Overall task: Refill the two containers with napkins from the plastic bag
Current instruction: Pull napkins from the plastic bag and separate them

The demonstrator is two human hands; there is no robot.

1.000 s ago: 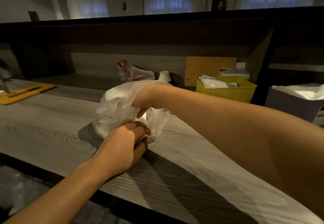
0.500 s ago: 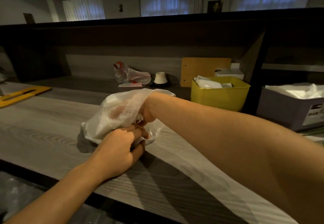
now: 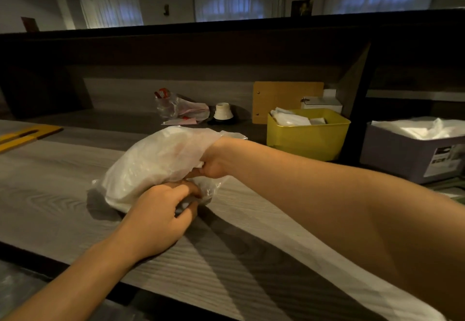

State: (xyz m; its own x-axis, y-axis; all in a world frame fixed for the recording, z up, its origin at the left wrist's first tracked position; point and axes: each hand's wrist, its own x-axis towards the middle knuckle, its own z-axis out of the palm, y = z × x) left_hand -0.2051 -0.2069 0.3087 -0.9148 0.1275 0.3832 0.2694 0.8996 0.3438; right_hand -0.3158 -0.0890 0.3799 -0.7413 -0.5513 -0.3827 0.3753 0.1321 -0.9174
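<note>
Right hand reaches deeper into plastic bag; labels unreadable.

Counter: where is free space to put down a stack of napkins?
Free: the wood counter left of the plastic bag, up to the yellow board; also the near strip right of the left hand. Crowded: the back, around the yellow bin and grey bin.
</note>
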